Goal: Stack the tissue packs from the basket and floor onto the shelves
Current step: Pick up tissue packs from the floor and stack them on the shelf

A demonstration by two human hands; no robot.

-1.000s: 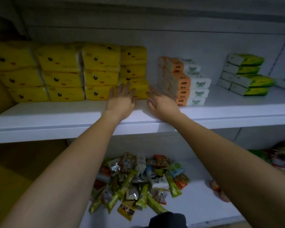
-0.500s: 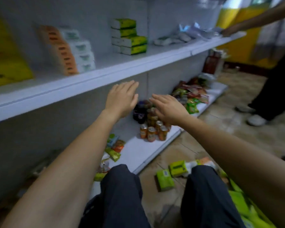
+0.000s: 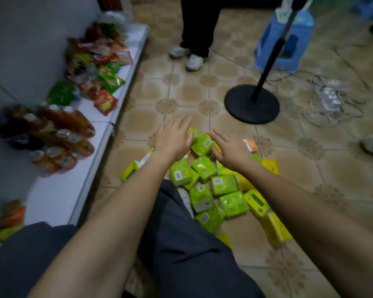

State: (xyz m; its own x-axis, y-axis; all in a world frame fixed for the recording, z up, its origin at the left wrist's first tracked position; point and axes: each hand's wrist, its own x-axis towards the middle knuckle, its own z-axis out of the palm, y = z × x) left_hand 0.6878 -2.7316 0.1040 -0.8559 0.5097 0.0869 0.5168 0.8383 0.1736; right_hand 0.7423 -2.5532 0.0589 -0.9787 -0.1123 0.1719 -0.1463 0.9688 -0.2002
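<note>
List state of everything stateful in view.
green tissue packs: loose heap on floor, unstacked
orange pack: lying on floor beside them
left hand: grip open, empty, over the packs
right hand: grip open, empty, over the packs
cans: bunched on bottom shelf, blurred

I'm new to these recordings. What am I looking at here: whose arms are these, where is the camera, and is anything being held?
There is no machine here: a person wears a wide camera on the head, looking down, so the two bare arms are their own. The left hand and right hand stretch out, fingers straight, over a pile of green tissue packs on the tiled floor; neither holds anything. Some yellow packs lie beside them. On the left, a low white shelf carries drink cans and snack packets. Another person's legs stand farther off, near a black stand base.
</note>
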